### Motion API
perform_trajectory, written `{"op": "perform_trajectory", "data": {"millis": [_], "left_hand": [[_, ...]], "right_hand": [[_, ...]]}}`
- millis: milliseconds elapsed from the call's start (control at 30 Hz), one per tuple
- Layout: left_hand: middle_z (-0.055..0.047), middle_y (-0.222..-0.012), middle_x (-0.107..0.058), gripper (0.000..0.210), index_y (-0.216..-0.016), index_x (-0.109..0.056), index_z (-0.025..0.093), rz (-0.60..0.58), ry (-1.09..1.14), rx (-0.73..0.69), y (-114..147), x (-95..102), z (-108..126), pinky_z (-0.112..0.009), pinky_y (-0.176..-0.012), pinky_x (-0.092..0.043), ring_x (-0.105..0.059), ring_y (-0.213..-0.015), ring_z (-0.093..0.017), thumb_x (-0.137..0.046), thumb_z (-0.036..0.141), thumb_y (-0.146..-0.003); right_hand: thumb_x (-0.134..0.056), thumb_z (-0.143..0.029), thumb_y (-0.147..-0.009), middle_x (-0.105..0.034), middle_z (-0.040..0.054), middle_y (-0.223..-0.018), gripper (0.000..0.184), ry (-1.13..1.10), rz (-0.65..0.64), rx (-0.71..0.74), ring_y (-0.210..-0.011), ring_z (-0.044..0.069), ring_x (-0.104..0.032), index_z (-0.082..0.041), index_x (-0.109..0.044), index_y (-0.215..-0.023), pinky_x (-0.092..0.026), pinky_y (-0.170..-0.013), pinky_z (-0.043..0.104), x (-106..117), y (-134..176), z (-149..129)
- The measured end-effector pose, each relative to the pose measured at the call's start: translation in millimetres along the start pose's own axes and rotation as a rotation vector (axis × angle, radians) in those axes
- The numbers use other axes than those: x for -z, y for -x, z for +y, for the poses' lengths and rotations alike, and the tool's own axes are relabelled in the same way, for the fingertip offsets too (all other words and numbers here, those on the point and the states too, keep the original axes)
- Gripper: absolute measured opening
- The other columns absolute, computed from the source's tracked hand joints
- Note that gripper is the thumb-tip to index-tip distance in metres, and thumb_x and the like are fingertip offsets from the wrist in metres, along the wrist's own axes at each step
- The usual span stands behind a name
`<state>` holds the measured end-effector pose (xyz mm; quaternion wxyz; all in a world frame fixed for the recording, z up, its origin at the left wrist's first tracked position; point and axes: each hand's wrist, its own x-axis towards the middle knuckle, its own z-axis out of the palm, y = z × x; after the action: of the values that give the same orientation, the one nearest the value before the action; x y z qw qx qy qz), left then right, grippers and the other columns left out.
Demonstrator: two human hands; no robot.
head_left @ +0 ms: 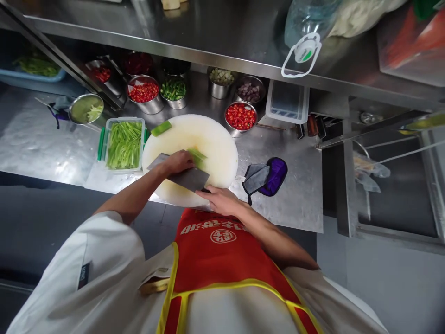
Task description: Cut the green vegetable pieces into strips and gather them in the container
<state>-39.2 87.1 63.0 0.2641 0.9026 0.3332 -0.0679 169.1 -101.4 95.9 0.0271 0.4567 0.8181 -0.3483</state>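
My right hand point(220, 200) is closed round the handle of a broad cleaver point(186, 180), whose grey blade is tilted across the front of a round white cutting board point(222, 148). Above the blade, my left hand point(179, 162) has its fingers bent together, the tips at a small bunch of pale green vegetable slices point(198, 157). How firmly they grip the slices is partly hidden. A flat green vegetable chunk point(161, 128) lies at the board's upper left edge. Beside the board, a clear plastic container point(143, 139) holds green vegetable strips point(123, 144).
Behind the board stand steel pots of chopped red chilli point(143, 92), green pieces point(174, 89) and red rings point(240, 116). A grey and purple cloth point(274, 176) lies to the right. A metal bowl point(73, 111) sits left. A steel shelf point(208, 51) overhangs the back.
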Motion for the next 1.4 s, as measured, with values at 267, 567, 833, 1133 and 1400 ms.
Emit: {"op": "perform_trajectory", "data": {"millis": [267, 567, 833, 1133, 1400], "left_hand": [[-0.012, -0.098, -0.073, 0.028, -0.087, -0.074, 0.018, 0.371, -0.041, 0.312, -40, 55.4, -77, -0.036, -0.083, -0.050, -0.066, -0.092, -0.027, -0.057, 0.041, -0.088], [-0.014, -0.091, -0.072, 0.031, -0.090, -0.070, 0.019, 0.393, -0.031, 0.564, -7, 51.9, -149, -0.042, -0.081, -0.053, -0.066, -0.089, -0.030, -0.071, 0.048, -0.078], [-0.012, -0.117, -0.074, 0.032, -0.114, -0.073, 0.021, 0.398, -0.020, -0.076, 42, 11.7, -85, -0.051, -0.106, -0.052, -0.065, -0.119, -0.031, -0.056, 0.021, -0.087], [-0.013, -0.142, -0.062, 0.036, -0.124, -0.071, 0.021, 0.494, 0.024, -0.151, 64, -53.9, -50, -0.052, -0.110, -0.053, -0.050, -0.141, -0.031, -0.049, 0.017, -0.097], [-0.012, -0.123, -0.067, 0.026, -0.115, -0.074, 0.024, 0.581, 0.120, -0.161, 71, -73.2, -35, -0.049, -0.103, -0.052, -0.058, -0.119, -0.026, -0.054, 0.028, -0.100]], "right_hand": [[-0.059, -0.014, -0.083, -0.066, 0.0124, -0.135, 0.071, -0.369, 0.033, 0.081, -0.116, 0.025, -0.065, -0.021, -0.053, -0.153, -0.050, -0.100, 0.034, -14, 17, -9], [-0.057, -0.017, -0.067, -0.072, 0.0006, -0.103, 0.079, -1.307, 0.139, -0.264, -0.048, 0.006, -0.052, -0.023, -0.058, -0.146, -0.044, -0.044, 0.020, -30, 38, 35], [-0.062, -0.022, -0.066, -0.070, 0.0030, -0.103, 0.080, -1.218, 0.315, -0.369, -0.048, 0.006, -0.051, -0.017, -0.058, -0.146, -0.044, -0.043, 0.022, -2, 36, 55], [-0.058, -0.019, -0.074, -0.072, 0.0061, -0.117, 0.077, -1.029, 0.206, -0.343, -0.053, 0.007, -0.055, -0.020, -0.053, -0.151, -0.048, -0.047, 0.021, -8, 35, 27], [-0.039, -0.039, -0.107, -0.074, 0.0134, -0.121, 0.044, -0.564, 0.164, -0.299, -0.107, 0.026, -0.070, -0.019, -0.057, -0.141, -0.052, -0.093, 0.038, 9, 25, -7]]}}
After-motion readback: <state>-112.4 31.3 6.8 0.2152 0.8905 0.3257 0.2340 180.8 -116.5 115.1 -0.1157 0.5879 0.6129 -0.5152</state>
